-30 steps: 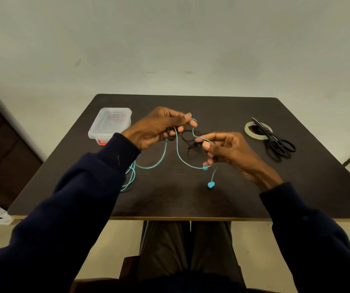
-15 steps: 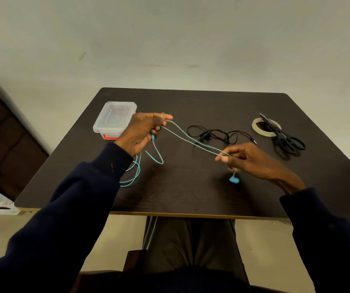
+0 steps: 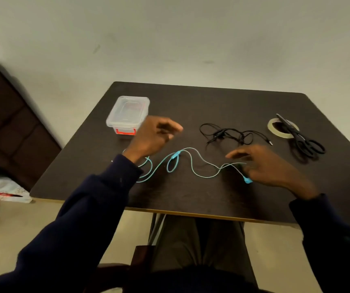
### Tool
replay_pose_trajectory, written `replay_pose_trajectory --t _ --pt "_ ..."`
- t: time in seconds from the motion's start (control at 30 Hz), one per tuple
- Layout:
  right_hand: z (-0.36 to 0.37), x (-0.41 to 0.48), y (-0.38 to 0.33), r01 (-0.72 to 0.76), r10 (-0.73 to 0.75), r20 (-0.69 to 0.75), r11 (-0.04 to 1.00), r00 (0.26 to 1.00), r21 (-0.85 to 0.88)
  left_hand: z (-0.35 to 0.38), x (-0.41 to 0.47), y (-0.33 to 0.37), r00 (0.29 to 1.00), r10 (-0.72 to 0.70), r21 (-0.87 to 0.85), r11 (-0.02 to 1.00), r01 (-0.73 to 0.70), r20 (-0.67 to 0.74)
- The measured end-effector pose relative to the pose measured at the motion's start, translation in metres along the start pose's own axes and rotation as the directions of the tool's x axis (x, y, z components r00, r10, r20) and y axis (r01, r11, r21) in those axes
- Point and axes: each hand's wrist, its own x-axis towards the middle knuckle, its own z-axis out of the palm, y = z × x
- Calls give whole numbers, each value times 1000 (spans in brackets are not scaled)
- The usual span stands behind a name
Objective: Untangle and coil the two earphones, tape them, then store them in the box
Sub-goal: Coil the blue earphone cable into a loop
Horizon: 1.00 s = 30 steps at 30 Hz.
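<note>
Both hands, the left hand (image 3: 153, 136) and right hand (image 3: 273, 166), are hovering loose-fingered and gripping nothing, while the teal earphone (image 3: 177, 154) is lying slack on the dark table (image 3: 212, 197), its loops likely risking a snag on the nearby black earphone (image 3: 222, 134).

So the thin light-blue corded earphone (image 3: 191, 166) is just sprawled out in loose waves across the middle of the dark table (image 3: 191, 199), not coiled at all. There's a small loop by its inline remote, and one bud sits at the right end. The black wired earphone (image 3: 229, 135) is a tangled little heap further back, apart from the blue one. The clear rectangular plastic box with a red latch (image 3: 127, 111) is back left, lid on. The pale tape roll (image 3: 273, 129) lies flat back right.
</note>
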Motion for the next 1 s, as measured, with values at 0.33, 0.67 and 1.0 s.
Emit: replay_pose_trajectory --t 0.33,0.67,1.0 --pt "20 39 -71 268 -161 -339 916 927 297 -96 -71 -64 926 -326 173 917 358 -189" --pt "98 76 -157 324 -287 -188 923 939 209 -68 -96 -66 953 -248 220 934 283 -175" --pt "115 58 -118 272 -294 -204 954 934 -129 -21 -84 -48 973 -229 111 966 232 -42"
